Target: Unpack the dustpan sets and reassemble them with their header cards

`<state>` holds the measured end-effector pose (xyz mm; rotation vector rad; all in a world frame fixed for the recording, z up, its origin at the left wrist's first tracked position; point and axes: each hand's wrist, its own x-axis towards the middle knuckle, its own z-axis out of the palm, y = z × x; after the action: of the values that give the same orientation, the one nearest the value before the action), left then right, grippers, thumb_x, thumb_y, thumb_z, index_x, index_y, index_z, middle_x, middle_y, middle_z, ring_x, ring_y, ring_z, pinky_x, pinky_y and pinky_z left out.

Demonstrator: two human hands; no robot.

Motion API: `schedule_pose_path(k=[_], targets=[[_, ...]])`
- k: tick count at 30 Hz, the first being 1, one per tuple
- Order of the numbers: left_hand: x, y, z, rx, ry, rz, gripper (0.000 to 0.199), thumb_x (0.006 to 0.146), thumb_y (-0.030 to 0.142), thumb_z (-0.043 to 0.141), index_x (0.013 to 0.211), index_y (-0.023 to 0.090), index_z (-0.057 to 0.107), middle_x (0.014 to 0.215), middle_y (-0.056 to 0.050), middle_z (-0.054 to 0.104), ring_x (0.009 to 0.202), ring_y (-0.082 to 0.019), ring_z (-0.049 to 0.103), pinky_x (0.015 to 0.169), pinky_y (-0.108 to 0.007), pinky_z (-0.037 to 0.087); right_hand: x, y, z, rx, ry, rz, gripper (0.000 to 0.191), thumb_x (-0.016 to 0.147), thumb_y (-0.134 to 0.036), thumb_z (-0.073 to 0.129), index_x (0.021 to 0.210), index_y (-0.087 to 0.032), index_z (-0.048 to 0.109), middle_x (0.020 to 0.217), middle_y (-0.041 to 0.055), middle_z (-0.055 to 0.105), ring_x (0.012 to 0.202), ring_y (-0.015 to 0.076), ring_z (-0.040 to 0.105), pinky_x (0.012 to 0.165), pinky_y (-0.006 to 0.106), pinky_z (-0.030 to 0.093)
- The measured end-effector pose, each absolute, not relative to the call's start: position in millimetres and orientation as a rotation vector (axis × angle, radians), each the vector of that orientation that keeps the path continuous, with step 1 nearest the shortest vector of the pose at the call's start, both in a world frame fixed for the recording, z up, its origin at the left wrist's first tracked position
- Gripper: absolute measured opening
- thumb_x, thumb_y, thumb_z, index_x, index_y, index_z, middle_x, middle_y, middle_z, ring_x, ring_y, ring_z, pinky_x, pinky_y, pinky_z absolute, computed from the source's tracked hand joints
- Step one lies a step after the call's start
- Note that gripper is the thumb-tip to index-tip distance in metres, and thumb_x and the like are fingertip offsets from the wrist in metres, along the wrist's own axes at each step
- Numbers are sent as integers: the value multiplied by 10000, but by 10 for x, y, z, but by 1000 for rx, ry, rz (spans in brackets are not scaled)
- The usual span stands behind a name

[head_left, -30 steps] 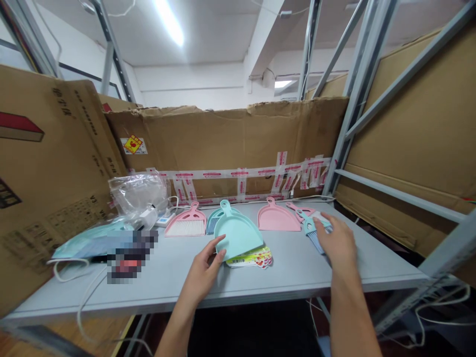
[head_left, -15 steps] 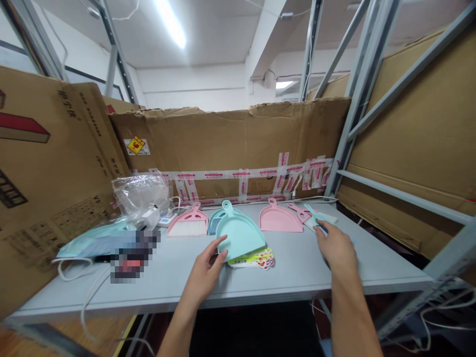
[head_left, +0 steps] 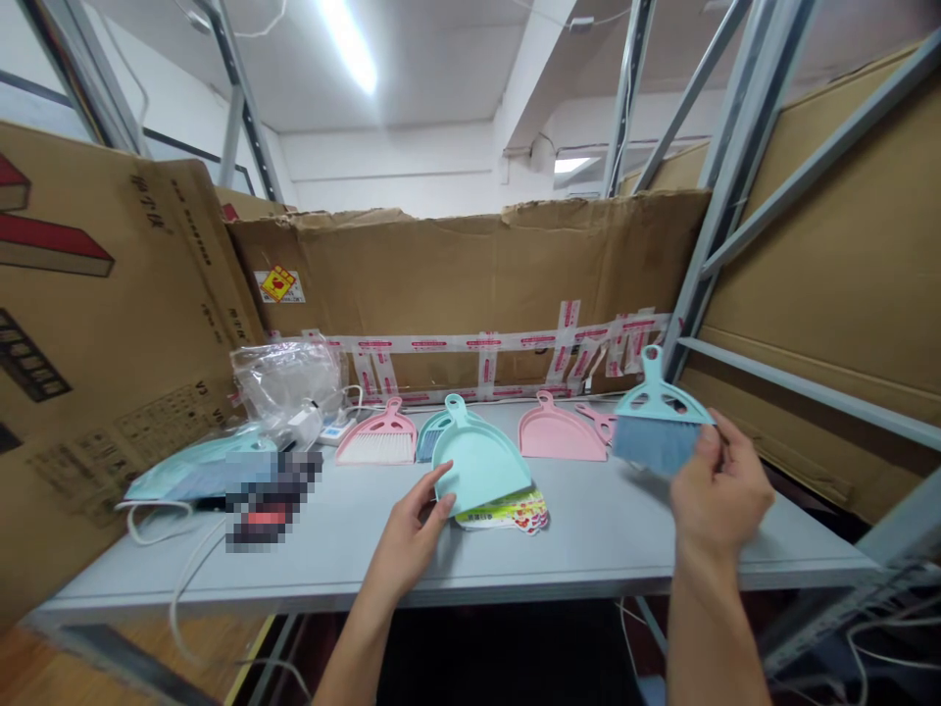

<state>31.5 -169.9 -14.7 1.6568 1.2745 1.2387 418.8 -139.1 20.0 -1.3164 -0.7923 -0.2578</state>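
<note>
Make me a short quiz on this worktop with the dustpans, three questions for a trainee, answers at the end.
1. True or false: the right hand is holding a pink brush.
2. Which thing do the fingers of the left hand hold? A) a pink dustpan; B) the front mint dustpan; C) the clear plastic bag.
3. Fill in: the pink brush set farthest left has ____ bristles.

Key: 1 false, it holds a mint brush; 2 B; 3 white.

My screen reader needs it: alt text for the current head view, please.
Right hand raises a mint brush with blue bristles; left hand holds a mint dustpan over colorful cards. Behind on the gray table: pink dustpan, pink brush-and-dustpan set.
</note>
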Motion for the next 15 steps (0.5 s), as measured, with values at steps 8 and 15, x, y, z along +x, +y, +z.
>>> schedule_pose_path(k=[8,15], targets=[[336,-1711,-141,1558,1175,1274,993,1022,690,732,1808,186,396,1006,-59,752,964,-239,704,982,-383,569,3297,-1217,-45,-872,-995,822,519,1003,-573,755,1409,-259,826,1507,121,777,1448,334,692,1242,541,538],[352,-1740,-97,1448,946,1263,1188,982,682,810,1867,201,179,1473,-212,767,1351,-337,742,1234,-492,520,2907,-1422,50,-894,-1338,979,691,975,-560,842,1588,-266,717,1672,102,657,1587,334,583,1358,539,428]])
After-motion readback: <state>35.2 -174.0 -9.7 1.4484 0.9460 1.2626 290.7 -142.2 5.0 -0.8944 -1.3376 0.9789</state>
